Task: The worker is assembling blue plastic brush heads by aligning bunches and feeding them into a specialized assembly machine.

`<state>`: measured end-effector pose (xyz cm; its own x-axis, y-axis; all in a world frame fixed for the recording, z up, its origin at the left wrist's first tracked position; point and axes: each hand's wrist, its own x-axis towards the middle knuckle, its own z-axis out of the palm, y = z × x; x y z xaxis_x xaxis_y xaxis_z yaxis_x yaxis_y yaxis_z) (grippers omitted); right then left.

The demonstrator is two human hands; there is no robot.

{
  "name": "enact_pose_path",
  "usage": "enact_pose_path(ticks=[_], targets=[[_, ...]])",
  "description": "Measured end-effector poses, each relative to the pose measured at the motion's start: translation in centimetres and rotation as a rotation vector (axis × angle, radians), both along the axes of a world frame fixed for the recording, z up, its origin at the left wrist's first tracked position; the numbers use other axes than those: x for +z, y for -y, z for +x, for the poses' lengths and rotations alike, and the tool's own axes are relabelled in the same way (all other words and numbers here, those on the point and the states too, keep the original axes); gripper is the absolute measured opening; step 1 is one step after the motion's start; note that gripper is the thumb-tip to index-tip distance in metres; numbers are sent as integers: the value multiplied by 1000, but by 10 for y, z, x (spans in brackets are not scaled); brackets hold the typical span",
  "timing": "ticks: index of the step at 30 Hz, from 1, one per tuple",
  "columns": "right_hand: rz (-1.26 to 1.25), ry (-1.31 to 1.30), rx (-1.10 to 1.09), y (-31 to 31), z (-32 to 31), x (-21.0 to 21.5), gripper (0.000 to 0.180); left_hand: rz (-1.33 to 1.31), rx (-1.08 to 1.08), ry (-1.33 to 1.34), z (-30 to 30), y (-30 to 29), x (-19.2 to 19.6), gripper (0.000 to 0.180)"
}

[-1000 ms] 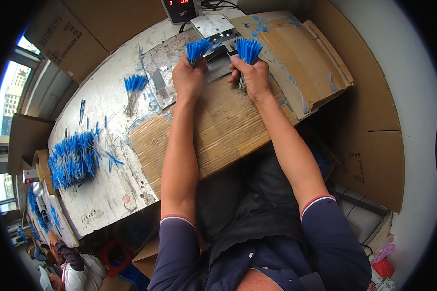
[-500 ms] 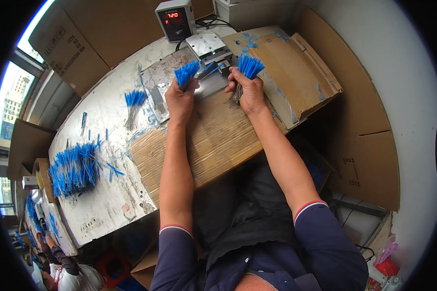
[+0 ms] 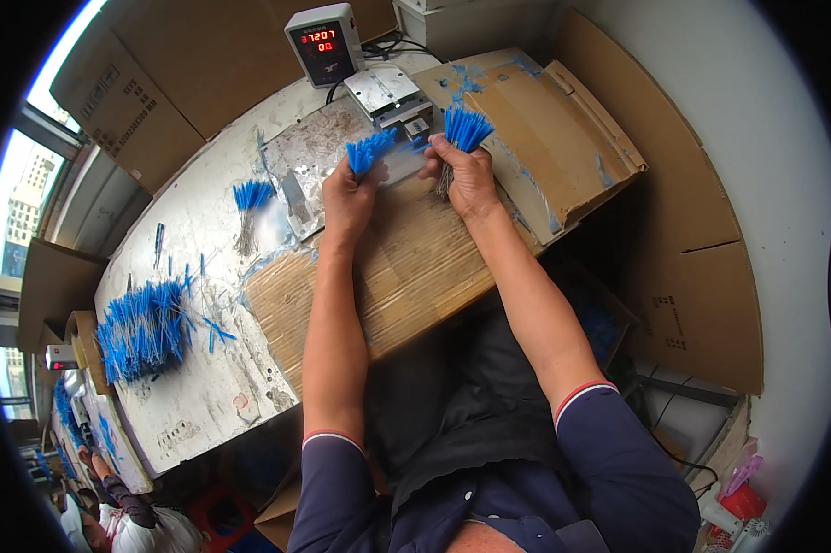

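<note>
Both my hands are above the worktable near a small metal bench machine (image 3: 392,92). My left hand (image 3: 346,207) is closed round a bundle of thin wires with blue ends (image 3: 371,150), the blue ends fanning up out of the fist. In my right hand (image 3: 472,184) is another bundle of blue-ended wires (image 3: 466,128), its bare silvery lengths hanging below the fingers. A blue end shows beside the right fingertips, between the two hands; which hand holds that wire I cannot tell. A smaller bundle (image 3: 250,198) lies on the table left of my left hand.
A big pile of blue-ended wires (image 3: 142,327) lies at the table's left, with loose pieces and a pen-like tool (image 3: 159,244) nearby. A display box with red digits (image 3: 325,46) stands behind the machine. A cardboard box (image 3: 540,138) sits at right. Another person (image 3: 148,525) is at lower left.
My left hand has moved a little to the right, closer to my right hand, which has shifted slightly left. The red digits on the display box have changed. Both bundles stay held.
</note>
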<state>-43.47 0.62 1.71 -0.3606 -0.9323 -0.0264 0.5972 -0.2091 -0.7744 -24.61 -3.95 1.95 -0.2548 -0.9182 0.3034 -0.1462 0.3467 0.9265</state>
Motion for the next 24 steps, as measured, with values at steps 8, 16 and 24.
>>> enact_pose_path(ticks=[8,16,24], targets=[[-39,125,97,0,-12,-5,17,-4,-39,54,-9,-6,-1,12],[-49,97,89,-3,-9,0,18,128,-31,169,-3,-5,11,21],[-63,20,28,-4,-1,4,26,170,60,61,7,4,4,17]])
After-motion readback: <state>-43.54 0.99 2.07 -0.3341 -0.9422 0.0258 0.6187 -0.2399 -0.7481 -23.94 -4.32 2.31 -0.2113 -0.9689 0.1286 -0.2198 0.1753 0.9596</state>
